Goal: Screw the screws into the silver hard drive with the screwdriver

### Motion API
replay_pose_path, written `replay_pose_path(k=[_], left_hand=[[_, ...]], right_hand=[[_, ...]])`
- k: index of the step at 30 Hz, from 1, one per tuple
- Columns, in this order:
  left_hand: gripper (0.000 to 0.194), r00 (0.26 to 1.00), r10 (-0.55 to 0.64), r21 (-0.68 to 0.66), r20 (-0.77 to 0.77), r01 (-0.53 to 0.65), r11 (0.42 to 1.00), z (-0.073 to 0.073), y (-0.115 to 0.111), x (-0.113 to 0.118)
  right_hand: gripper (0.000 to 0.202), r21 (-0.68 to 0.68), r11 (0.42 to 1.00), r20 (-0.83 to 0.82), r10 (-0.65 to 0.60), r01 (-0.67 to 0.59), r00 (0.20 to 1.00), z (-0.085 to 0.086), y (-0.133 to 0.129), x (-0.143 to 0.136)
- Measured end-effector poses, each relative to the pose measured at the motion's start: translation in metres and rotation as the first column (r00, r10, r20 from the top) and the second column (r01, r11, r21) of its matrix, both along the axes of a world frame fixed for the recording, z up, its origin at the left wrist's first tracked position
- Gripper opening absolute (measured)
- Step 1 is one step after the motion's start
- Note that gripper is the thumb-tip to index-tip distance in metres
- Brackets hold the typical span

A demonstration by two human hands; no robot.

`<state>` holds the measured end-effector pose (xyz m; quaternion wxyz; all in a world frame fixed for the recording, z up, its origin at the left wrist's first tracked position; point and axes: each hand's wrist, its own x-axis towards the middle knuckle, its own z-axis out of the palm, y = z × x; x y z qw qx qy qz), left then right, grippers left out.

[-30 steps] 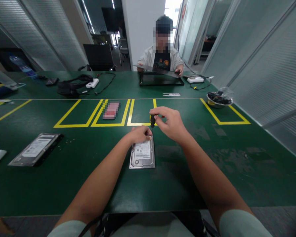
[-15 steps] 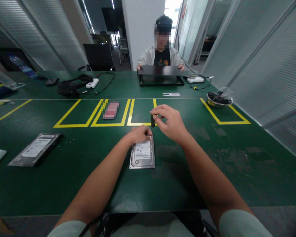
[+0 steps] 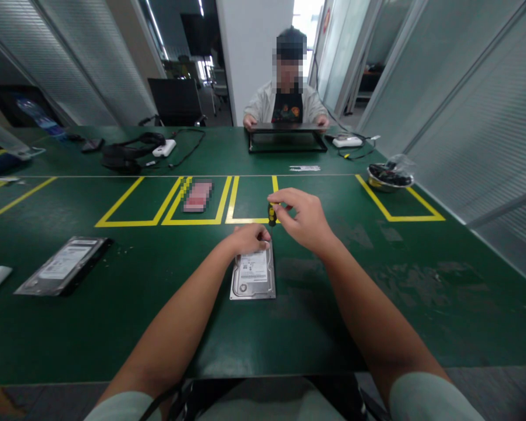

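Note:
A silver hard drive (image 3: 253, 272) with a white label lies flat on the green table in front of me. My left hand (image 3: 249, 238) grips its far end, fingers curled and thumb over the top right corner. Above that corner a small black and yellow screwdriver (image 3: 272, 214) stands nearly upright. The fingertips of my right hand (image 3: 298, 213) are closed around the top of its handle. Its thin shaft runs down beside my left fingertips, and the tip is too small to make out.
Another hard drive (image 3: 65, 266) lies to the left. Yellow tape (image 3: 193, 222) marks boxes across the table, with a pink item (image 3: 198, 196) in one. A metal bowl (image 3: 390, 178) stands back right. Opposite, a person (image 3: 288, 102) holds a dark panel (image 3: 288, 127) over a black frame (image 3: 287, 150).
The screwdriver handle has turned, so more of its yellow now faces me. My left hand and the hard drive have stayed put. The person opposite has tilted the panel flatter.

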<state>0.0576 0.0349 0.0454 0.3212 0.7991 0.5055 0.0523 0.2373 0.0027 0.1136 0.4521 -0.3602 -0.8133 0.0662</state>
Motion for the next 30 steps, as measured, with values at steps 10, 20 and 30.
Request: replay_pose_path(k=[10,20,30], left_hand=[[0.019,1.000,0.002,-0.012,0.005,-0.002,1.000,0.0001,-0.0006,0.0008],[0.019,1.000,0.007,-0.007,-0.003,-0.007,1.000,0.0006,0.0001,0.0006],[0.020,1.000,0.009,-0.009,-0.012,-0.010,1.000,0.0019,-0.0009,0.0009]], right_hand=[[0.009,-0.015,1.000,-0.010,-0.024,0.024,1.000,0.0002,-0.0001,0.0001],[0.006,-0.015,1.000,0.009,-0.027,0.027,1.000,0.0007,0.0003,0.0000],[0.008,-0.007,0.999,0.008,-0.038,0.038,0.999,-0.0025,0.0015,0.0003]])
